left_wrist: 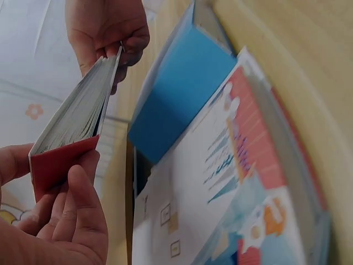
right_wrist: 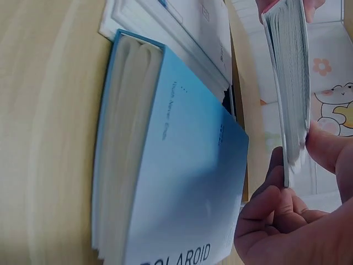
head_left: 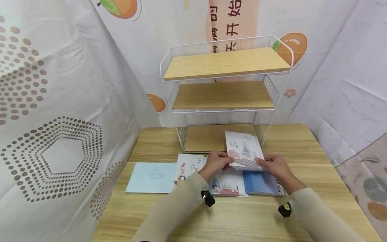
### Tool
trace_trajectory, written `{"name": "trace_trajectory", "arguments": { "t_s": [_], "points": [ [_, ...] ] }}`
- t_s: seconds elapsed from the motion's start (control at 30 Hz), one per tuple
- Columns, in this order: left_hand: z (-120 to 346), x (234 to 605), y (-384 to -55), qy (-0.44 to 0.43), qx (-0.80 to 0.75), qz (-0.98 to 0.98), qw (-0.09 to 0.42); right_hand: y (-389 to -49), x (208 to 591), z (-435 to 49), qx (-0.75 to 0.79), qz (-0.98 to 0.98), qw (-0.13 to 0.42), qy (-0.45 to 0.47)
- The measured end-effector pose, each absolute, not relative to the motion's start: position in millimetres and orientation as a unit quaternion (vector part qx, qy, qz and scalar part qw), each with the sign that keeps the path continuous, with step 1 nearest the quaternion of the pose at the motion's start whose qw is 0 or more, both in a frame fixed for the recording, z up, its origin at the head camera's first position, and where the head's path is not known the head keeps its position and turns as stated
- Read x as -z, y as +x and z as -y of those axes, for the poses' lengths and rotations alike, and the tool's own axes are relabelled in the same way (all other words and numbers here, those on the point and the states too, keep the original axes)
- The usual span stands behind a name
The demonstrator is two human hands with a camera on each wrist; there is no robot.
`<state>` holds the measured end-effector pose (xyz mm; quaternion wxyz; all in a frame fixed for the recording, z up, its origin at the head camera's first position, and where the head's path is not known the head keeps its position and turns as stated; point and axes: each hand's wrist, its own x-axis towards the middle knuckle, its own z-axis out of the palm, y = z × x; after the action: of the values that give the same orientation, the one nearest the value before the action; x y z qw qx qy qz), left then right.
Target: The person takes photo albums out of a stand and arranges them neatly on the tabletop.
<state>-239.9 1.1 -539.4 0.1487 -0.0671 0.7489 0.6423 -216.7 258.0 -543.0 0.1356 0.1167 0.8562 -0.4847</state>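
Both hands hold a thick book [head_left: 244, 143] with a white cover and a pink-and-grey picture, raised in front of the rack's lowest shelf. My left hand [head_left: 216, 164] grips its left edge, where a red spine [left_wrist: 60, 165] shows in the left wrist view. The right hand [head_left: 276, 167] pinches the opposite side, by thumb and fingers, as the right wrist view shows. Under the held book, a white book with a colourful picture [left_wrist: 220, 165] lies on the table. Beside that lies a blue album [right_wrist: 187, 165] lettered POLAROID, close below the right hand.
A white wire rack with three wooden shelves [head_left: 226, 64] stands at the back of the table [head_left: 242, 218]. To the left lie a pale blue book with a whale drawing [head_left: 151, 178] and another white illustrated book [head_left: 188, 164]. Printed cloth [head_left: 69, 84] hangs around the table.
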Motion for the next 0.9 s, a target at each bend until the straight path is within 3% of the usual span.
{"name": "trace_trajectory", "arguments": {
  "t_s": [0.9],
  "points": [
    [-18, 544, -189, -0.058, -0.657, -0.732, 0.174, -177, 540, -287, 0.456, -0.873, 0.15, 0.092]
  ]
}}
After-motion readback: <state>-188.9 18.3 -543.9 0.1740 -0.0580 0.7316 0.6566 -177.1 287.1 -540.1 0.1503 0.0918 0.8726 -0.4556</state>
